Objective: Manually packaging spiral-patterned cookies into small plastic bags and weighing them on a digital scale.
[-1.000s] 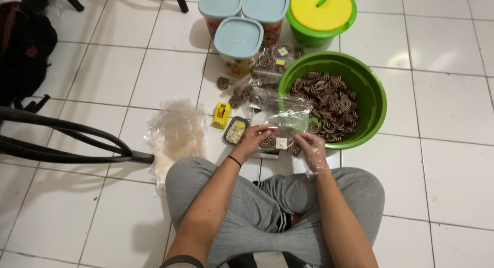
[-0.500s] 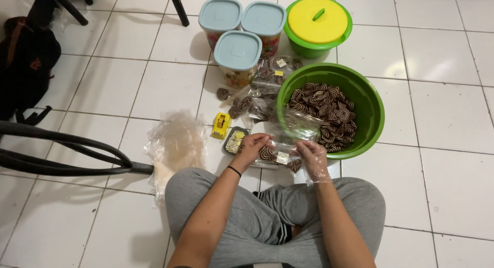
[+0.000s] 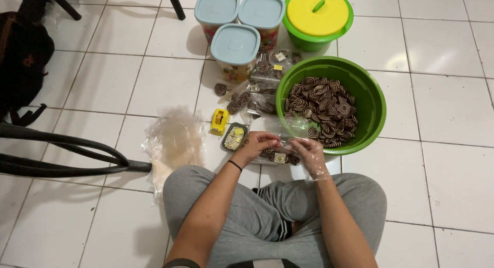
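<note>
The clear plastic bag of spiral cookies (image 3: 278,156) is now held low, just above the floor in front of the crossed legs; a second ago it was raised higher, near the rim of the green basin (image 3: 378,101). The left hand (image 3: 256,144) is closed over the bag's top edge at one side, and the right hand (image 3: 307,150), covered by a thin transparent glove, is pinching the same edge at the other side. Both grips are pressed onto the plastic, so the filling looks finished and the bag's mouth is judged to be at the closing stage. A small yellowish label is seen on the bag.

Close by, a yellow tape dispenser (image 3: 219,122) and a small tray of labels (image 3: 235,138) are set just left of the hands. A heap of empty plastic bags (image 3: 172,142) is spread further left. Filled packs (image 3: 265,77) are piled between the basin and three blue-lidded jars (image 3: 235,44). A green bucket with a yellow lid (image 3: 318,13) stands behind the basin, which is well filled with brown-and-cream spiral cookies (image 3: 321,108).

All of it is laid out on a white tiled floor (image 3: 442,170). Dark chair legs (image 3: 67,155) and a black bag (image 3: 25,57) are seen at the left.
</note>
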